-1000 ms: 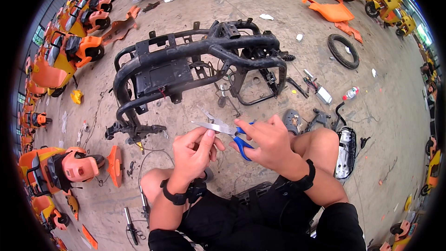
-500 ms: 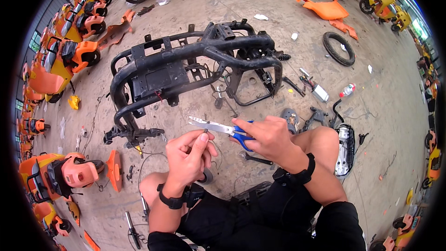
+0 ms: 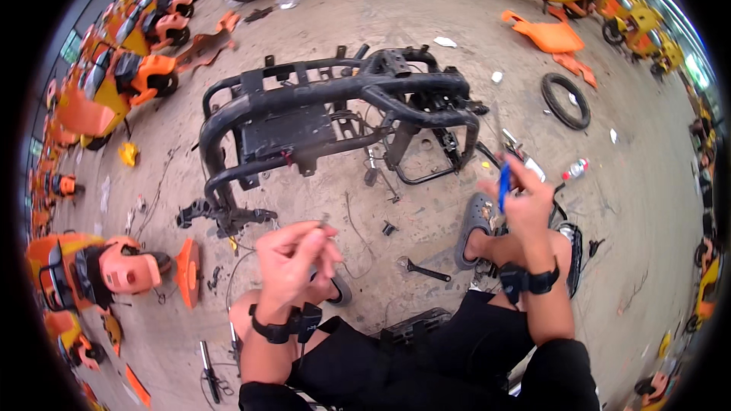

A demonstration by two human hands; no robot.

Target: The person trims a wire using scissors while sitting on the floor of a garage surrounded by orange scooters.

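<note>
My left hand (image 3: 295, 260) is closed in a pinch, and the short tip of a thin cable (image 3: 325, 218) pokes out above the fingertips. The rest of that cable is hidden by the fingers. Off to the right, my right hand (image 3: 531, 196) grips scissors by their blue handle (image 3: 505, 186); the blades point up and away and look blurred. Between the hands, on the floor, lie a small black part (image 3: 389, 227), a thin wire (image 3: 352, 217) and a wrench (image 3: 426, 269). Beyond them rests a black scooter frame (image 3: 304, 91).
A tire (image 3: 566, 100), a plastic bottle (image 3: 576, 169) and orange panels (image 3: 544, 33) lie at right. Yellow-orange scooters (image 3: 87, 103) line the left side and back. My shoe (image 3: 476, 230) is near the right hand. An orange panel (image 3: 186, 272) lies left, and a metal tube (image 3: 207, 369) nearer me.
My right hand has carried the scissors away from the left hand, to the right, turning the blades upward. The left hand has shifted slightly left and down. The whole view has shifted slightly.
</note>
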